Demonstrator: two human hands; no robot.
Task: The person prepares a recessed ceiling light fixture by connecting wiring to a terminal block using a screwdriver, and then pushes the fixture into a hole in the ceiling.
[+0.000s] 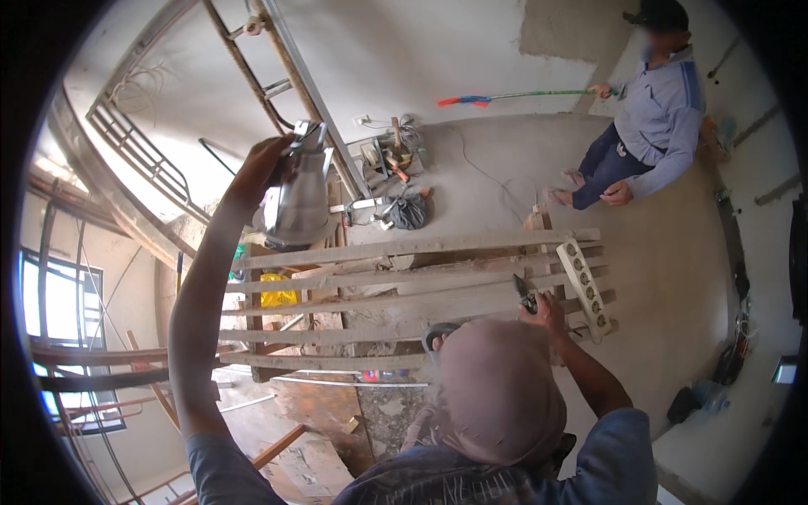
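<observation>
My left arm reaches up at the left. Its hand [268, 164] is closed on a silver-grey metal-edged object [295, 198], blurred by motion, whose kind I cannot make out. Bent in from the lower right, my right hand [547, 316] grips a small black object [525, 295] above a bench of wooden slats [404, 250]. A cream power strip [583, 288] with several sockets lies across the slat ends, just right of that hand. A rounded brownish cloth shape [505, 391] hides part of the bench; what it belongs to is unclear.
A co-worker [661, 118] stands at the far right with a long-handled broom [522, 95]. Tools [391, 160] and a black bag [407, 211] lie by the wall. Metal scaffold frames [143, 160] crowd the left. A cable [484, 164] crosses the floor. Boards [311, 404] lie beneath the bench.
</observation>
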